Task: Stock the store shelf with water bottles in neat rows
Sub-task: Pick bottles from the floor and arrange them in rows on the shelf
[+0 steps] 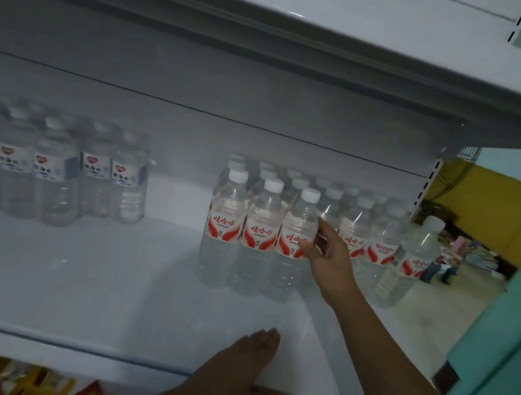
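Head view shows the right hand (326,249) with fingers curled around a clear water bottle (295,238), white cap and red label, standing last in the front row of bottles (260,232) on the white shelf (96,290). Left hand (243,365) lies flat and open on the shelf's front edge, with lots of bare shelf between the red-label bottles and the blue-label bottles (48,167) far left.

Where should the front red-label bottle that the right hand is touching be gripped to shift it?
Probably around the labelled waist of the front red-label bottle, from its open right side, where the right hand already touches it. It stands upright, a neighbour bottle hugs its left and rows crowd behind.
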Available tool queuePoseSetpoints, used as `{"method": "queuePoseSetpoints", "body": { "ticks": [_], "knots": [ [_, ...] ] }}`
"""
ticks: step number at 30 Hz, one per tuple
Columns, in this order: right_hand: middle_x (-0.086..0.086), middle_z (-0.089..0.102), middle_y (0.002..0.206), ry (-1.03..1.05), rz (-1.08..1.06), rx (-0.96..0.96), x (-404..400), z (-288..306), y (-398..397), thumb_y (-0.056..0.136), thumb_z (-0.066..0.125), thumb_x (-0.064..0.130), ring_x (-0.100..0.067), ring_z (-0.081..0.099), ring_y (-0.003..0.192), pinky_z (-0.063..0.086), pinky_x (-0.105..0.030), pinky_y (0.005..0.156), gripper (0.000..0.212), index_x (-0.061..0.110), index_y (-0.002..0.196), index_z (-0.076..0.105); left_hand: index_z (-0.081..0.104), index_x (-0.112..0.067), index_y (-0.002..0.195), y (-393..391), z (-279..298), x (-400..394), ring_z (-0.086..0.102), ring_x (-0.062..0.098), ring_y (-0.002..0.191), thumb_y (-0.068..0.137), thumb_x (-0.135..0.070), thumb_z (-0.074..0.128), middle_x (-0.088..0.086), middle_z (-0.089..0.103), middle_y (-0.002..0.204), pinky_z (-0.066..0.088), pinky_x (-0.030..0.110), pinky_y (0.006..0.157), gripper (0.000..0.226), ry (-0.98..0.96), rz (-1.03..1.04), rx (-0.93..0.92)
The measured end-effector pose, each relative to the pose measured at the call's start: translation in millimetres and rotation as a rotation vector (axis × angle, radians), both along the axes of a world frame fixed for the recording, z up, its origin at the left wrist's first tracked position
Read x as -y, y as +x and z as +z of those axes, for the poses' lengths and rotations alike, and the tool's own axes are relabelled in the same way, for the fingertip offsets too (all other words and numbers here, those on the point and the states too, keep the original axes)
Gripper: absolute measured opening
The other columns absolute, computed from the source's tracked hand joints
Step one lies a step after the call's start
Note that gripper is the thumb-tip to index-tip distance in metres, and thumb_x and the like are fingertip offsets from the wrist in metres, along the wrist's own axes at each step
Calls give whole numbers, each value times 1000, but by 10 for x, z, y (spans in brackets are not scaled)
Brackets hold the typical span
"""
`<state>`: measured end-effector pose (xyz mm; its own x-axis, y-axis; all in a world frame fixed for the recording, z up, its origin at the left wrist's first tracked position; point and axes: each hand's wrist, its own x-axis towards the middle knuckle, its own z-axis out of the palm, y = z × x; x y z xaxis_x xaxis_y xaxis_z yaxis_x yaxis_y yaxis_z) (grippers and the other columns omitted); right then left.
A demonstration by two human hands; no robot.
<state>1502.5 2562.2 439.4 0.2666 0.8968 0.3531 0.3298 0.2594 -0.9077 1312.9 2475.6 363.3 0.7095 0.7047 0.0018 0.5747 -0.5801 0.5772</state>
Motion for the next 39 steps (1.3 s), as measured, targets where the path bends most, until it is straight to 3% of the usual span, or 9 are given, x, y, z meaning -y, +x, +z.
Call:
{"method": "queuePoseSetpoints", "body": {
  "ticks": [9, 15, 19, 21, 24, 26, 30, 33, 39],
  "knots": [
    [-4, 67, 117, -150, -111, 48, 297, 47, -161, 94, 62, 15, -20, 61, 110, 48, -40, 102, 32, 9, 126, 62, 24, -4, 148, -2, 11, 161, 17, 20, 144, 97, -36, 47, 10, 19, 157, 8, 26, 115, 64, 300, -32, -141],
    [-4, 59, 128, -173, -147, 32, 867, 86, -359, 92, 67, 25, -25, 57, 118, 47, -47, 105, 48, 6, 135, 53, 17, -9, 151, -79, -7, 229, 9, 18, 146, 99, -38, 43, 5, 11, 159, 2, 26, 116, 65, 245, 6, -68],
    [-1, 61, 125, -123, -51, 92, 1272, 115, -777, 94, 63, 21, -16, 60, 109, 50, -39, 101, 41, 11, 134, 55, 21, -15, 150, -489, -79, 554, 12, 7, 145, 82, -71, 18, -2, 16, 158, -2, 15, 112, 88, 183, 161, 153],
    [0, 63, 120, -94, 57, 70, 1377, 95, -1169, 94, 63, 17, -12, 62, 106, 51, -34, 97, 36, 12, 130, 58, 25, -18, 149, -969, -174, 752, 14, 0, 141, 74, -75, 17, -10, 18, 155, -4, 6, 109, 94, 167, 277, 250],
    [0, 66, 115, -88, 241, 35, 1478, 33, -2012, 94, 63, 13, -10, 64, 106, 52, -30, 94, 30, 13, 123, 61, 30, -20, 148, -1922, -265, 980, 24, 2, 140, 95, -45, 45, -10, 26, 153, 12, 13, 115, 60, 183, 495, 331],
    [1, 67, 115, -96, 381, 43, 1538, -30, -2688, 93, 63, 13, -9, 64, 105, 53, -31, 93, 26, 17, 119, 61, 34, -21, 146, -2646, -344, 1161, 31, 4, 137, 95, -37, 52, -8, 33, 151, 22, 16, 113, 57, 182, 681, 350],
    [7, 66, 112, -163, 651, 83, 1724, -353, -4039, 93, 62, 13, -11, 64, 106, 50, -35, 98, 25, 19, 117, 61, 40, -19, 144, -3987, -566, 1859, 39, 5, 132, 95, -33, 52, -7, 42, 146, 22, 3, 99, 52, 166, 1045, 357],
    [6, 66, 111, -256, 877, 139, 1935, -753, -5004, 93, 62, 12, -21, 63, 108, 49, -45, 101, 21, 25, 110, 63, 44, -20, 140, -4779, -789, 2609, 44, 8, 129, 98, -31, 47, -7, 48, 141, 27, 8, 94, 44, 184, 1343, 360],
    [-3, 63, 121, -437, 1239, 301, 2651, -1630, -6624, 94, 61, 12, -23, 59, 114, 46, -46, 103, 29, 20, 122, 60, 37, -22, 146, -5711, -1554, 4053, 35, 9, 137, 98, -31, 45, -7, 40, 148, 27, 21, 109, 49, 62, 1829, 420]
  ]
}}
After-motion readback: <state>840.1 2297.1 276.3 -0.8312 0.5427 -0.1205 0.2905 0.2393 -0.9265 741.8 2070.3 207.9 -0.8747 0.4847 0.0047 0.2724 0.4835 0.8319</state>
